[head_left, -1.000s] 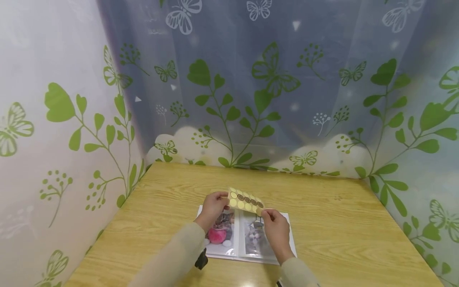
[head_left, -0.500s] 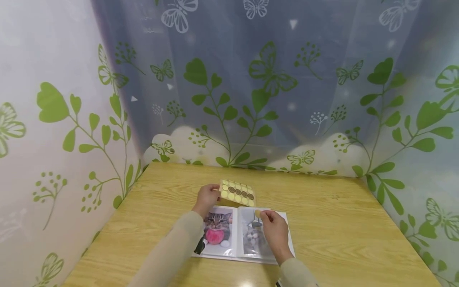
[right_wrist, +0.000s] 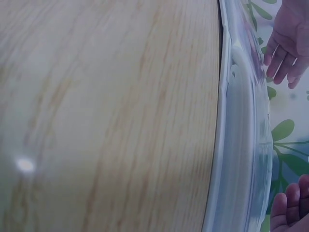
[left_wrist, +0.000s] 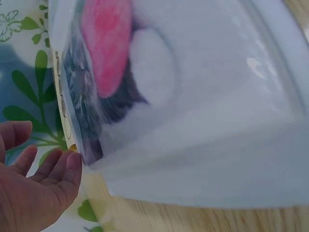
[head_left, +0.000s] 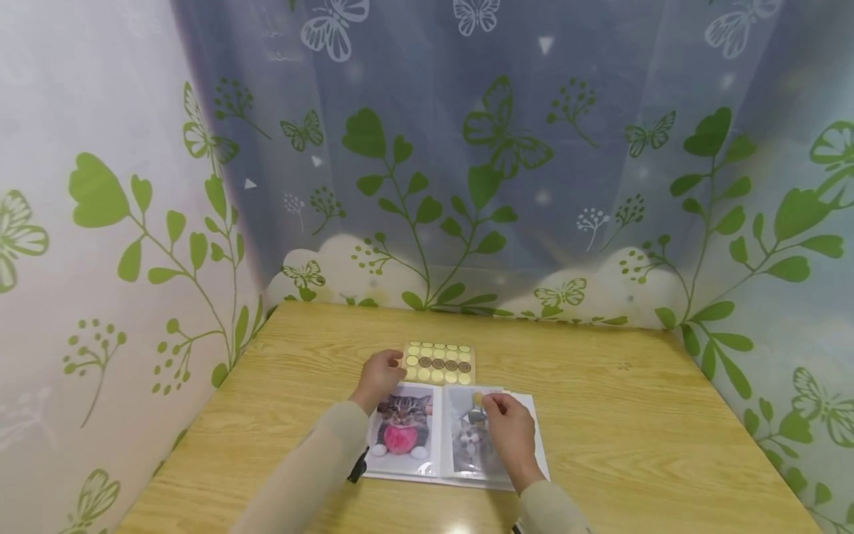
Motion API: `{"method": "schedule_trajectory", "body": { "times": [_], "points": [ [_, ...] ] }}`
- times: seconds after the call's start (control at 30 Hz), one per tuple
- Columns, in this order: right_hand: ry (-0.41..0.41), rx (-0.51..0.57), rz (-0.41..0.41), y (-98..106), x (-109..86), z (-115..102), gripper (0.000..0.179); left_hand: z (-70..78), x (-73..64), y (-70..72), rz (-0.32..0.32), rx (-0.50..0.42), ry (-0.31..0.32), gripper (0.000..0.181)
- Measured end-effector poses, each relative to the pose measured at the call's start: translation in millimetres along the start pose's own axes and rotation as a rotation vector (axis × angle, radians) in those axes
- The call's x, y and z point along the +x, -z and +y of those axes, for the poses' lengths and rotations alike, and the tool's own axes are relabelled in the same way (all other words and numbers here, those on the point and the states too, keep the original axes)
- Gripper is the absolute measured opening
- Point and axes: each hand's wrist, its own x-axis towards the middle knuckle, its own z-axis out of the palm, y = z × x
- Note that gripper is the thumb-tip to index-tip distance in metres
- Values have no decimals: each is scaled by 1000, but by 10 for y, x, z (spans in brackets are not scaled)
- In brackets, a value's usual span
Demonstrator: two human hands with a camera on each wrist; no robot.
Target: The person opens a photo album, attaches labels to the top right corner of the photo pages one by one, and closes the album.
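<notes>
An open photo album [head_left: 441, 475] lies on the table, with a cat picture [head_left: 402, 423] on its left page and a grey-and-white kitten picture [head_left: 470, 434] on the right. Between thumb and forefinger, my right hand [head_left: 515, 434] pinches a round gold sticker [head_left: 477, 399] over the top of the right page. Behind the album lies a sheet of gold stickers [head_left: 439, 363], some spots on it brown. My left hand [head_left: 379, 380] is at the sheet's left edge; in the left wrist view its fingers [left_wrist: 48, 174] are loosely extended, thumb apart.
The wooden table [head_left: 634, 415] runs to a curtain [head_left: 467, 185] with green leaves and butterflies at the back and both sides. A black strap piece [head_left: 358, 467] hangs by the left sleeve [head_left: 313, 460].
The right hand has drawn a sticker off the sheet and brought it over the right page. My left hand has lowered the sheet behind the album and loosened its grip.
</notes>
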Motion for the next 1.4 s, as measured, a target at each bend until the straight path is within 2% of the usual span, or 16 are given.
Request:
{"method": "schedule_trajectory", "body": {
  "times": [0.1,0.2,0.43,0.57,0.67,0.8,0.93,1.07,1.4],
  "points": [
    [3,-5,1,-6,6,7,22,-45,-41,12,-14,90,-79,39],
    [4,-7,1,-11,10,12,22,-67,-123,24,-44,167,-133,40],
    [15,-27,-8,-30,17,6,21,-98,-385,75,-159,293,-183,45],
    [19,-17,-6,-38,20,4,20,-134,-518,116,-201,392,-229,49],
    [27,-20,-5,-46,24,12,19,-178,-587,125,-221,447,-234,55],
    [32,-24,-12,-59,29,24,19,-231,-676,117,-239,477,-214,68],
    [31,-25,-21,-70,34,22,19,-254,-783,99,-261,449,-199,77],
    [34,-29,-30,-88,32,9,19,-259,-860,86,-278,426,-196,78],
    [79,-56,-75,-152,83,2,21,-196,-943,-37,-305,473,-212,80]
  ]
}}
